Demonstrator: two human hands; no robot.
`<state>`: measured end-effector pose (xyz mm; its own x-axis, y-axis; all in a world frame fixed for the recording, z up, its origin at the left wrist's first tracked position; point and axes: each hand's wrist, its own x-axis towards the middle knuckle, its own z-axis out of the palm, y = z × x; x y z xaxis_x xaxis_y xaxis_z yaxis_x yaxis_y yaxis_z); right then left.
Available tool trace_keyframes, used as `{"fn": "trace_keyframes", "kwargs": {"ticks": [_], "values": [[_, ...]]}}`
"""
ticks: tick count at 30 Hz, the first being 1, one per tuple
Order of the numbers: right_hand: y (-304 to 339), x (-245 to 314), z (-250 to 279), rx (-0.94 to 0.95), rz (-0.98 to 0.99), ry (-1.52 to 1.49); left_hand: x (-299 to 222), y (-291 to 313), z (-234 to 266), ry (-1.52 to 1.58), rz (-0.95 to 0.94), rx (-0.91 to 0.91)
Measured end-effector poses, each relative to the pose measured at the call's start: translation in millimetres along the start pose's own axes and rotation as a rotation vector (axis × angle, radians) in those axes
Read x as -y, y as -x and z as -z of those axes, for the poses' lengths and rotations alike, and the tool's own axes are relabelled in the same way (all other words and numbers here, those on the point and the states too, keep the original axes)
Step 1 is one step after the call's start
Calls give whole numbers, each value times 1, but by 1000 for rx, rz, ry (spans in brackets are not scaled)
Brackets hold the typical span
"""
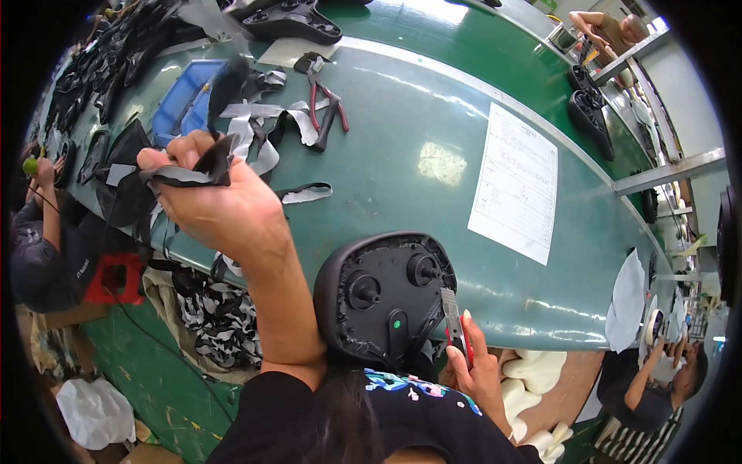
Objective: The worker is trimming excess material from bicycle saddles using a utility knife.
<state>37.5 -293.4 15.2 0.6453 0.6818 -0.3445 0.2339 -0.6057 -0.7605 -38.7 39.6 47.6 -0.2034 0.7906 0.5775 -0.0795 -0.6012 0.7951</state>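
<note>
At the near edge of the green table, one black seat sits with its underside turned up, in front of the person's torso; two round black sockets, each with a central post, stand on that underside, one left and one farther right. Left hand: raised above the left part of the table, fingers curled, grasping one dark strip with a grey backing. Right hand: located at the right side of the seat, closed around one red-handled utility knife; its single blade is extended and points to the far side; contact between blade and seat cannot be determined.

Far left of the seat lie one pair of red-handled pliers and one blue bin; several grey-and-black scraps lie between them, too overlapped to count; one separate scrap lies nearer, beside the left forearm. Right of centre, one printed sheet lies flat; at the right end, one pale grey piece rests at the table edge. Below the table at left: one red stool and one open sack of scraps.
</note>
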Motion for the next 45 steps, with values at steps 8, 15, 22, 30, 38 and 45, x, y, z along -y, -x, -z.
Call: {"fn": "trace_keyframes", "kwargs": {"ticks": [8,15,22,30,38,45], "values": [[-45,-19,23,-376,26,-427,59,59,9,-304,452,1658],[-81,-40,35,-589,107,-618,111,69,-71,-365,42,661],[-155,-70,86,-664,166,-492,30,89,-75,63,-97,2034],[-403,-98,217,-795,363,-720,83,134,-152,-145,-56,1223],[-530,-83,256,-1046,159,-423,94,124,-151,-43,349,1091],[-462,-72,193,-893,475,-824,98,118,-145,14,468,1082]]}}
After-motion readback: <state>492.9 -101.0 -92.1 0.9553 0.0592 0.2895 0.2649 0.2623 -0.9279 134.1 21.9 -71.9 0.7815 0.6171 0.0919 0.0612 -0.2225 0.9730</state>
